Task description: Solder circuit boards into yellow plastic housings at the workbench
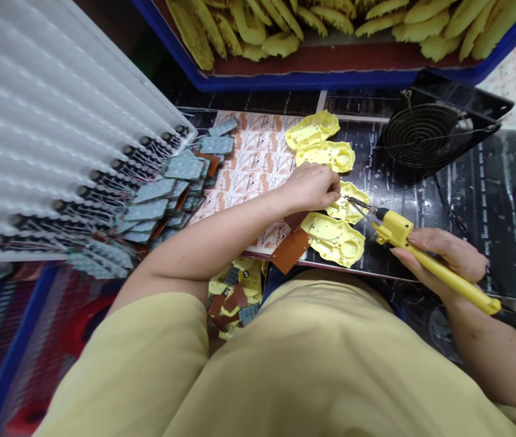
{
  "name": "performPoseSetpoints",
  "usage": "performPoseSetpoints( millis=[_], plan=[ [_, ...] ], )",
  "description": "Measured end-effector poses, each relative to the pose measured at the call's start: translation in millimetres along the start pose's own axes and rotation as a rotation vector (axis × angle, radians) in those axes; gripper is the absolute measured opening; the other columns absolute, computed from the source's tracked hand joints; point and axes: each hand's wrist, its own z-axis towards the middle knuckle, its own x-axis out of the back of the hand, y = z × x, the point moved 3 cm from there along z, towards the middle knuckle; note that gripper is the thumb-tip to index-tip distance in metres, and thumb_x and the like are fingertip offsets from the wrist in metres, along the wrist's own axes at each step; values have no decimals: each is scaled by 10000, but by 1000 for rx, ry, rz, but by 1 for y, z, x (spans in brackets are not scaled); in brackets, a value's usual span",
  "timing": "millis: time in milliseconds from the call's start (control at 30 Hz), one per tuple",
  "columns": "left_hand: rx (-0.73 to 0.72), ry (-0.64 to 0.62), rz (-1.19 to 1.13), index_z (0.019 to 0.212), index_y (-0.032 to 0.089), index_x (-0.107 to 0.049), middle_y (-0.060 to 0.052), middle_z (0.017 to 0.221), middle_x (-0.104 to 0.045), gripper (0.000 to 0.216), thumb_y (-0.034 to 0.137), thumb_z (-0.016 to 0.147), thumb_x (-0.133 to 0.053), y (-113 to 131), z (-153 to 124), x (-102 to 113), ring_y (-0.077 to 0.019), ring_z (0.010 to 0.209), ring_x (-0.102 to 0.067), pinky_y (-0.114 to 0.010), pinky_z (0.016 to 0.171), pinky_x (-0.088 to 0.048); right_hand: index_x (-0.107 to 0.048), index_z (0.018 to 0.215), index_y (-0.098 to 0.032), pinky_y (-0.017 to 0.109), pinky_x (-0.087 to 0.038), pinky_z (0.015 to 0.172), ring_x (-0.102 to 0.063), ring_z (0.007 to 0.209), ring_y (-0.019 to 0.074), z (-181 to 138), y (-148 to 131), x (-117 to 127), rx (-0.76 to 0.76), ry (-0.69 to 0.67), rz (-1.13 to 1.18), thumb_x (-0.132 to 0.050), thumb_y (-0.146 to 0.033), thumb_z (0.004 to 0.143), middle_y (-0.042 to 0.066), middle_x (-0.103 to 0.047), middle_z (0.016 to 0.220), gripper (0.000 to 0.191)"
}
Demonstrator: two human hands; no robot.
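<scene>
My right hand (449, 258) grips a yellow soldering iron (440, 264) with a thin metal guide beside its tip. The tip points left, over a yellow plastic shell (353, 197) on the bench. My left hand (315, 188) is closed at this shell's left end, and whatever its fingers pinch is too small to make out. Just nearer to me lies another yellow shell (337, 240), with a brown circuit board (289, 249) at its left. Beyond my left hand are two more shells, one yellow half (326, 156) and a farther one (312, 129).
Many grey circuit boards (149, 200) with wires lie piled at the left, beside a white corrugated panel (57, 109). A black fan (426, 133) stands at the right back. Behind, a blue bin (331, 82) holds yellow shells. Scrap parts (235, 294) show below the bench edge.
</scene>
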Motion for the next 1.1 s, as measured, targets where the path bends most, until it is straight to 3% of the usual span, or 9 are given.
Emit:
performPoseSetpoints(
  millis=[233,433,500,567,633,700,833,933,1100],
  plan=[
    [16,-30,-20,1094,194,-868,-84,1073,-829,282,171,944,-630,3,1,4,-282,1095,-752,-383,997,-527,-712,934,-268,240,-609,513,-779,645,167,16,3,6,179,-130,-69,-956,-260,855,-49,-803,791,256],
    [23,-31,-11,1110,203,-872,-81,1062,-832,301,159,926,-639,3,2,4,-280,1057,-753,-368,930,-524,-692,889,-241,235,-618,561,-771,668,160,14,5,22,65,-21,-54,-898,-219,897,-27,-772,785,208],
    [32,-39,5,1121,203,-873,-84,1056,-831,312,159,922,-636,3,2,5,-280,1045,-755,-366,913,-530,-739,991,-238,245,-628,577,-773,677,168,8,4,22,68,-27,-60,-908,-172,867,-24,-786,820,220],
    [41,-41,14,1123,205,-874,-82,1046,-832,310,169,923,-640,4,1,6,-277,1038,-758,-363,907,-539,-767,1221,-257,273,-650,615,-792,720,191,1,5,21,38,-31,-88,-917,-157,852,-9,-820,919,410],
    [41,-35,23,1118,209,-874,-78,1052,-835,304,175,925,-642,6,0,7,-280,1058,-763,-363,919,-546,-698,1452,-299,311,-669,656,-811,773,217,-5,6,21,-25,20,-122,-920,-202,868,15,-838,1046,632],
    [29,-17,39,1102,213,-874,-75,1083,-840,298,172,930,-634,6,-2,6,-287,1095,-767,-374,950,-550,-658,1516,-338,332,-673,664,-817,790,231,-8,5,22,-50,59,-143,-931,-244,870,16,-840,1091,708],
    [-11,84,23,1092,226,-871,-67,1135,-845,292,168,952,-621,3,-5,3,-279,1122,-771,-408,1041,-545,-778,1203,-300,301,-652,601,-801,723,211,-7,-3,19,-26,5,-80,-949,-186,832,-20,-832,929,424],
    [-6,115,-91,1168,225,-856,-55,1108,-846,282,189,951,-680,-6,-5,1,-248,1067,-772,-387,1039,-547,-750,979,-284,288,-625,524,-775,643,195,-5,-7,17,27,12,-20,-965,-208,817,-42,-812,837,280],
    [-29,-3,-129,993,217,-871,-39,996,-839,163,201,890,-745,-10,-4,0,-236,996,-769,-358,968,-556,-766,1172,-269,299,-680,607,-815,723,216,-4,-9,15,-39,-54,-136,-956,-304,860,11,-852,970,366]
  ],
)
